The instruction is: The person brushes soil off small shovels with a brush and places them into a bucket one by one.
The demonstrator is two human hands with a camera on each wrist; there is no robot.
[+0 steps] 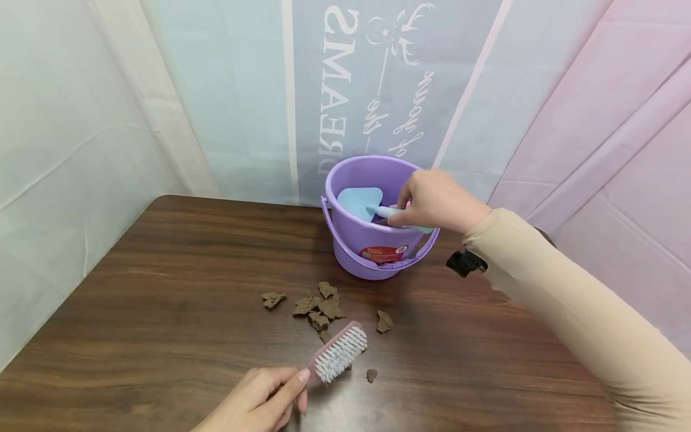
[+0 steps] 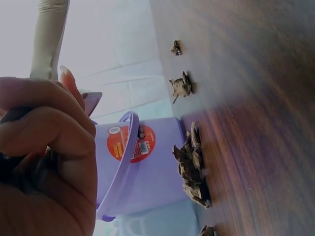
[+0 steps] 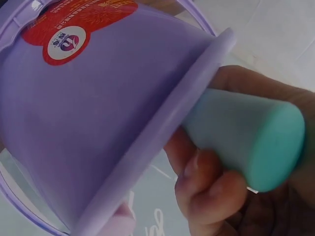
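Note:
My right hand grips the handle of a light blue toy shovel over the near right rim of a purple bucket. The shovel's blade lies inside the bucket's mouth. In the right wrist view, the handle's teal end sticks out past the rim with fingers wrapped about it. Lower down, my left hand holds a pink brush by its handle, white bristles facing toward me. Torn brown pieces lie on the table just beyond the brush, and some are partly hidden under it.
The bucket stands on a dark wooden table near its back edge, its carrying handle hanging down in front. Single brown scraps lie apart to the left and right of the pile. Behind the table hangs a pale curtain with mirrored lettering.

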